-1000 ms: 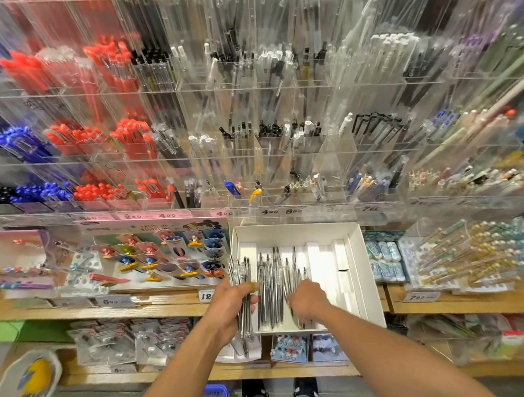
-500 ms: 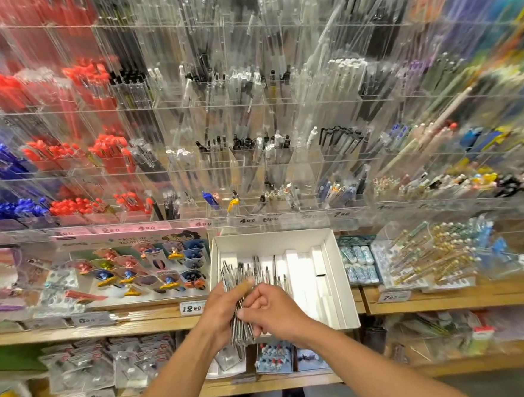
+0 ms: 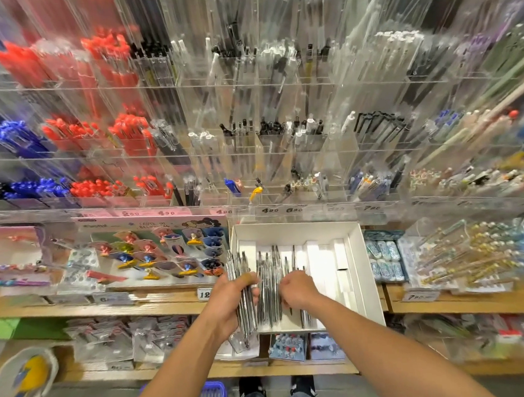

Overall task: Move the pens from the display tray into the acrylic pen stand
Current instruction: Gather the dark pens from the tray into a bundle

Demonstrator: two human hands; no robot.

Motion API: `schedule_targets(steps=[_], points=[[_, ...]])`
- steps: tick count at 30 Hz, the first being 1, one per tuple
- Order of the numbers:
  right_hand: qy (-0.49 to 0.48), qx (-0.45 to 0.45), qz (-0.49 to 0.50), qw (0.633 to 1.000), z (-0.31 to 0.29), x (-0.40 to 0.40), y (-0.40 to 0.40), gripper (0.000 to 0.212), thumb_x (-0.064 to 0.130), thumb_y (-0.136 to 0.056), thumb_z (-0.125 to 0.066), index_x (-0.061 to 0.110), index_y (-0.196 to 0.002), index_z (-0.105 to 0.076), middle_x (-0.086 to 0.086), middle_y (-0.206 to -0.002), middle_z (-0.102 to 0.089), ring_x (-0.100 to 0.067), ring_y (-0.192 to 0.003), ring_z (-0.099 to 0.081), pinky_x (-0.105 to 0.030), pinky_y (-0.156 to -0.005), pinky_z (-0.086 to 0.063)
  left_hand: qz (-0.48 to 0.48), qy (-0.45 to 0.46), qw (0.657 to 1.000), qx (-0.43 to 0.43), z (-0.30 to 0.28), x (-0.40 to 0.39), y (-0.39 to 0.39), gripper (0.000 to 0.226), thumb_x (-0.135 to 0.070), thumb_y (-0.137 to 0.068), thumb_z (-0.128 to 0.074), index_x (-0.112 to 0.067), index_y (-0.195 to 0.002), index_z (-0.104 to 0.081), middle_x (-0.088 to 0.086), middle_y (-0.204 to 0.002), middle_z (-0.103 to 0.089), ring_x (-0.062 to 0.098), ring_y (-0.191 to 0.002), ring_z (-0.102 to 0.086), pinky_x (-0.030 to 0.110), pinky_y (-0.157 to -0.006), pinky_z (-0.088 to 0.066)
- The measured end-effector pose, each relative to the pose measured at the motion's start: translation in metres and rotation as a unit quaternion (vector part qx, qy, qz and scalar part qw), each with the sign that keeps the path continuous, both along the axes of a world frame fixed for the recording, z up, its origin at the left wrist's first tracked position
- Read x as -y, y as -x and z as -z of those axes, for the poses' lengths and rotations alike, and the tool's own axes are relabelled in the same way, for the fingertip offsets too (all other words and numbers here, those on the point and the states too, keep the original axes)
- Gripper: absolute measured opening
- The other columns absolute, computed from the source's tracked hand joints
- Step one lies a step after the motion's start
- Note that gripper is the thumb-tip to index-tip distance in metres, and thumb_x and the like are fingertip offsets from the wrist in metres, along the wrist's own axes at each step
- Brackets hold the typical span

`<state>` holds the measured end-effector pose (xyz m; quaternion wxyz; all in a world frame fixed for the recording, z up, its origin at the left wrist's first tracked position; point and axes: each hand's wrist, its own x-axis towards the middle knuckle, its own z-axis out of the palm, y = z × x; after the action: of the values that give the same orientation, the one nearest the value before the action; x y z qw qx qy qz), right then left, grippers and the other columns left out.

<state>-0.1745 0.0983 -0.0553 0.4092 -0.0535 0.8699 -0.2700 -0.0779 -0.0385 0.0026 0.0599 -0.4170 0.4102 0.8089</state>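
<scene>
Head view, blurred toward edges. Left hand (image 3: 230, 299) grips a bundle of silver pens (image 3: 245, 311), fingers curled round the middle; pens upright-ish, tips sticking out above & below the fist, just left of the white tray (image 3: 363, 271). Right hand (image 3: 296, 290) sits over the tray's front half, fingers bent down onto loose pens (image 3: 270, 287) lying lengthwise in the tray; can't tell if it pinches one. Hands near each other, not touching. Tray rests on wooden shelf (image 3: 448, 304). Clear acrylic pen rack (image 3: 280, 119) rises behind the tray, rows holding red, blue, black pens.
</scene>
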Motion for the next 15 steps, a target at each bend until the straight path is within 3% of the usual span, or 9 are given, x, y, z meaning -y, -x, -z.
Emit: schedule_targets(steps=[5,9,15], points=[[-0.079,-0.029,0.004,0.996,0.027,0.02,-0.012,0.008,0.016,-0.094,-0.061,0.011,-0.089,-0.057,0.001,-0.076,-0.056,-0.008,-0.059,-0.05,-0.018,-0.046,-0.034,0.006,0.012,1.0,-0.009,0.007,0.0,-0.002,0.01,0.002,-0.092,-0.06,0.0,-0.102,-0.056,0.014,-0.083,-0.063,0.02,-0.062,-0.057,0.03,-0.053,-0.05],[-0.104,-0.029,0.017,0.994,0.037,0.027,-0.021,0.023,0.011,-0.091,-0.058,0.015,-0.071,-0.049,0.002,-0.068,-0.052,-0.008,-0.053,-0.048,-0.017,-0.04,-0.029,0.004,0.012,1.0,0.002,0.011,0.002,-0.003,0.019,0.0,-0.092,-0.062,0.003,-0.11,-0.055,0.013,-0.082,-0.067,0.019,-0.061,-0.06,0.03,-0.052,-0.051],[-0.095,-0.021,0.013,0.995,0.035,0.025,-0.017,0.026,0.017,-0.095,-0.06,0.016,-0.072,-0.046,0.003,-0.067,-0.048,-0.008,-0.054,-0.044,-0.019,-0.046,-0.034,0.016,0.013,1.0,-0.002,0.014,0.005,-0.005,0.015,-0.001,-0.092,-0.062,0.0,-0.106,-0.058,0.009,-0.078,-0.069,0.018,-0.061,-0.061,0.029,-0.052,-0.051]])
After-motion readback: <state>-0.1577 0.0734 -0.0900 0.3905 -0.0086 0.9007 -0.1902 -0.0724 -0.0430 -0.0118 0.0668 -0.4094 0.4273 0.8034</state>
